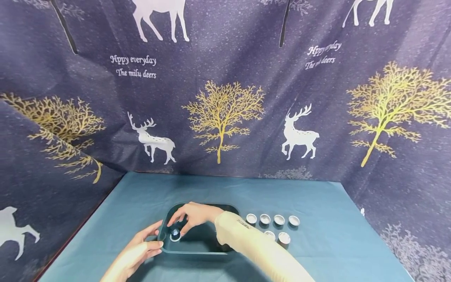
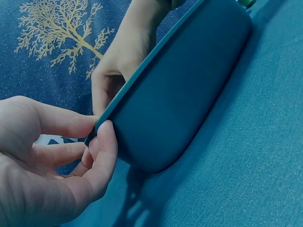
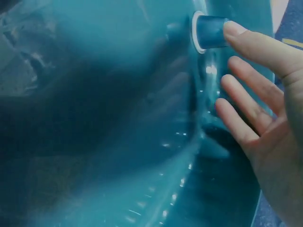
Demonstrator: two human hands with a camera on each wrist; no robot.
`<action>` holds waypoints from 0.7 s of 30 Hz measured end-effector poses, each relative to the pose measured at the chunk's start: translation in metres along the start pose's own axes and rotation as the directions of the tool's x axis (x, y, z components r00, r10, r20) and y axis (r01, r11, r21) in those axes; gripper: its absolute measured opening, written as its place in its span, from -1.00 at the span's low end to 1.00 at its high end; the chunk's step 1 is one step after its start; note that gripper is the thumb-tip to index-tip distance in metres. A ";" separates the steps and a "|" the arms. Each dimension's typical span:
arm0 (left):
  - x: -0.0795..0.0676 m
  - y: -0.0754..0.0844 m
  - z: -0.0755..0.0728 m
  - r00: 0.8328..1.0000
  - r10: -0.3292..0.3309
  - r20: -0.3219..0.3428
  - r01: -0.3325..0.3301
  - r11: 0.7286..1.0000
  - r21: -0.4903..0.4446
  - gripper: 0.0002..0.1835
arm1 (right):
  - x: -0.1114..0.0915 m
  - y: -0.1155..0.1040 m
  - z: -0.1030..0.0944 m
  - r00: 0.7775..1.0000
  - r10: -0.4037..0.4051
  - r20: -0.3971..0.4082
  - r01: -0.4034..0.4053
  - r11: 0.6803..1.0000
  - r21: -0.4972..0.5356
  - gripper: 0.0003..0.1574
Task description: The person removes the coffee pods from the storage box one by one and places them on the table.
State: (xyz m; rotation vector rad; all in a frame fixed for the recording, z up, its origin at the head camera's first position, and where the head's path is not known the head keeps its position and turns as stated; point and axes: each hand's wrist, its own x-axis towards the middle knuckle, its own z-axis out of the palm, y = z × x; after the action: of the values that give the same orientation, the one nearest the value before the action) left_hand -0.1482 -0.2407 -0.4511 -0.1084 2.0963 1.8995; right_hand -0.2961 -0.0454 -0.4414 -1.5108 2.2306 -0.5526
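My left hand pinches the left rim of a teal plastic tray, thumb on one side and fingers on the other. Inside the tray's left end, a small dark coffee capsule stands with its wide pale rim down. My right hand reaches over into the tray, its thumb and fingers spread around the capsule. In the right wrist view the thumb has its tip at the narrow end of the capsule, while the other visible fingers extend loosely apart from it.
Several more coffee capsules stand in two rows right of the tray, silvery lids up. A teal cloth covers the table. Behind it hangs a dark curtain printed with deer and trees. My right sleeve crosses the tray's right end.
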 end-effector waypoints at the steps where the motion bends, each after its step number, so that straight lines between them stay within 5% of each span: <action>1: 0.000 0.000 0.000 1.000 0.001 -0.002 -0.001 1.000 -0.001 -0.13 | 0.001 0.000 0.001 1.000 0.007 0.009 -0.006 1.000 -0.011 -0.36; 21: 0.001 0.000 0.001 1.000 0.003 0.004 -0.003 1.000 -0.001 -0.13 | 0.010 -0.002 0.001 0.998 -0.031 0.052 0.037 0.993 -0.109 -0.62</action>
State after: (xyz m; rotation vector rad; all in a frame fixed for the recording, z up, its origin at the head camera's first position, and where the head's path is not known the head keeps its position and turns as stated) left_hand -0.1487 -0.2398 -0.4511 -0.1010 2.0942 1.9009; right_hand -0.2970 -0.0553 -0.4423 -1.6010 2.2333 -0.4033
